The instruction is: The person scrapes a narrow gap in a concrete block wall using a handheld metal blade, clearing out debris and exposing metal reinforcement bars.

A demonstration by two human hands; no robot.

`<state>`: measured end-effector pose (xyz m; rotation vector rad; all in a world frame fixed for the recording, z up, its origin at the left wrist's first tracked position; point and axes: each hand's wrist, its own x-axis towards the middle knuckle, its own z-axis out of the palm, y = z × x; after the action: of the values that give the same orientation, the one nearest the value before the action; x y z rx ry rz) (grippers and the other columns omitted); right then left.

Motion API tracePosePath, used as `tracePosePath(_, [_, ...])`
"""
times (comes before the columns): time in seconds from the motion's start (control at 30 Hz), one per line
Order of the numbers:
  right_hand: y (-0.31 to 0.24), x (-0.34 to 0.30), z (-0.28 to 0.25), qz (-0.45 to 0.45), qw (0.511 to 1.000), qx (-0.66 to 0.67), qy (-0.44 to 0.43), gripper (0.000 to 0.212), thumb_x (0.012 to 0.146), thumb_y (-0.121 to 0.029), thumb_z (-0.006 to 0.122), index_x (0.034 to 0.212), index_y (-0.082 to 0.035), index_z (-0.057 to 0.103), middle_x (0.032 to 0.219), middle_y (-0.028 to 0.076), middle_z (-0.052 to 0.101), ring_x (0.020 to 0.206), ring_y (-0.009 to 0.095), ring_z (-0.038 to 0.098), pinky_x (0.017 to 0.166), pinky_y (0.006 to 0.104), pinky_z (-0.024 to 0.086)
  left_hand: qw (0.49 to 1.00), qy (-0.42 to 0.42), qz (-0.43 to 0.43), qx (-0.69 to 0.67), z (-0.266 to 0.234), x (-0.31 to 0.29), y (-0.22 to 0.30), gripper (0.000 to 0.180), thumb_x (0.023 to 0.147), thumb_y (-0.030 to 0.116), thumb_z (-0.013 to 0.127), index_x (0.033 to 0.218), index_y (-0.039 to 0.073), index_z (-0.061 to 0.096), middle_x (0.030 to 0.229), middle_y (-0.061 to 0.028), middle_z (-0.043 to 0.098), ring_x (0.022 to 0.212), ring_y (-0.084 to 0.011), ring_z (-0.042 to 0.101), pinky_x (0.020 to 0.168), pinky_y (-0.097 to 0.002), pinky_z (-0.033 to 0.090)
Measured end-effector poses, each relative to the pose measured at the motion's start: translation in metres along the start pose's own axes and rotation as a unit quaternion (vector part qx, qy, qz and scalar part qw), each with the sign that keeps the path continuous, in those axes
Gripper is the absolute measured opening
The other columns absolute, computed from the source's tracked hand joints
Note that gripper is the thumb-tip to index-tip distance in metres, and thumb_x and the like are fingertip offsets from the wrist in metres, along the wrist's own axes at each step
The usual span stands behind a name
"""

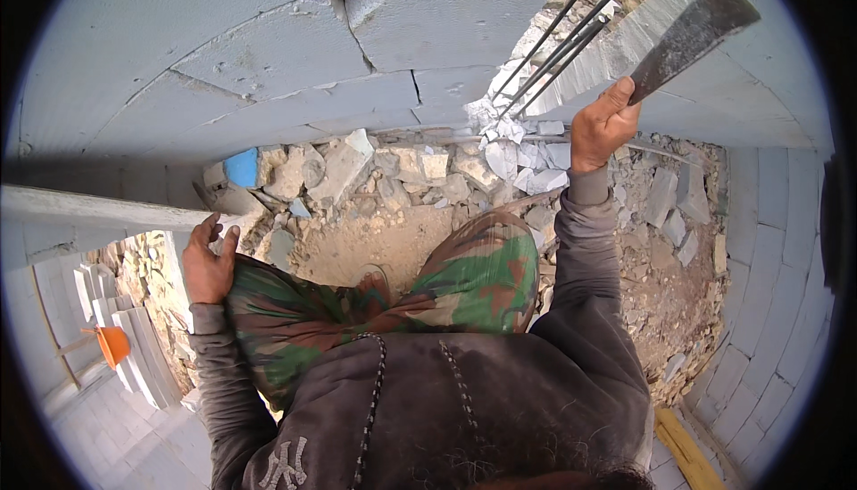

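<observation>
Dark brown hooded sweatshirt (518,401) fabric lies nearest us, with green-and-brown camouflage trousers (486,262) just beyond. On the right, our right hand (604,128) is clamped around the near end of a broad, flat, dark grey metal blade (694,39), which slants toward the far right. On the left, our left hand (208,262) has its thumb and fingers apart by a long, pale grey ledge (116,209); we cannot tell whether they touch. Thin black steel bars (555,57) rise beyond grey-and-tan rubble (393,169).
</observation>
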<state>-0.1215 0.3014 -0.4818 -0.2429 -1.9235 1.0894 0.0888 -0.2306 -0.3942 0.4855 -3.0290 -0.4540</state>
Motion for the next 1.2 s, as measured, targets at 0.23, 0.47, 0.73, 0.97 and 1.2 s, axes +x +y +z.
tracePosePath(0.23, [0.212,-0.169,-0.010,0.306,0.806,-0.351,-0.365,0.057,0.107,-0.042,0.040,0.098,0.003,0.074,0.106,0.034,0.069,0.104,0.053,0.064,0.094,0.0576,0.050,1.000,0.006,0.015,0.005,0.002,0.005,0.003,0.048,0.092,0.031,0.077,0.125,-0.002,0.069,0.106,-0.0208,0.074,0.095,-0.0323,0.073,0.086,-0.0424,0.057])
tracePosePath(0.47, [0.095,-0.073,0.005,0.145,0.956,-0.164,-0.195,0.058,0.109,-0.041,0.043,0.082,0.005,0.065,0.083,0.029,0.067,0.077,0.051,0.064,0.069,0.0575,0.046,1.000,-0.001,0.001,0.009,-0.001,0.001,-0.004,0.048,0.091,0.033,0.076,0.125,-0.001,0.069,0.105,-0.0195,0.075,0.092,-0.0309,0.073,0.084,-0.0419,0.057])
tracePosePath(0.73, [0.245,-0.183,-0.021,0.348,0.780,-0.330,-0.403,0.062,0.105,-0.047,0.041,0.109,0.007,0.072,0.117,0.036,0.067,0.118,0.052,0.061,0.104,0.0557,0.046,1.000,-0.006,0.014,0.007,0.004,0.013,0.004,0.047,0.092,0.033,0.076,0.124,-0.001,0.069,0.105,-0.0194,0.075,0.092,-0.0303,0.073,0.083,-0.0421,0.057])
tracePosePath(0.97, [0.232,-0.163,-0.111,0.168,0.779,-0.219,-0.564,0.050,0.107,-0.039,0.048,0.094,0.005,0.070,0.090,0.032,0.068,0.085,0.050,0.063,0.081,0.0557,0.048,1.000,-0.025,0.006,-0.001,0.013,0.012,-0.014,0.049,0.091,0.036,0.076,0.123,-0.001,0.069,0.102,-0.0175,0.073,0.090,-0.0285,0.072,0.079,-0.0404,0.057])
tracePosePath(1.2, [0.099,-0.096,-0.140,0.183,0.858,-0.207,-0.432,0.054,0.107,-0.041,0.047,0.089,0.006,0.065,0.087,0.035,0.066,0.092,0.052,0.065,0.081,0.0581,0.049,0.998,-0.044,0.051,-0.013,0.027,0.028,0.012,0.048,0.089,0.034,0.078,0.123,0.001,0.070,0.103,-0.0173,0.074,0.088,-0.0300,0.072,0.080,-0.0413,0.057])
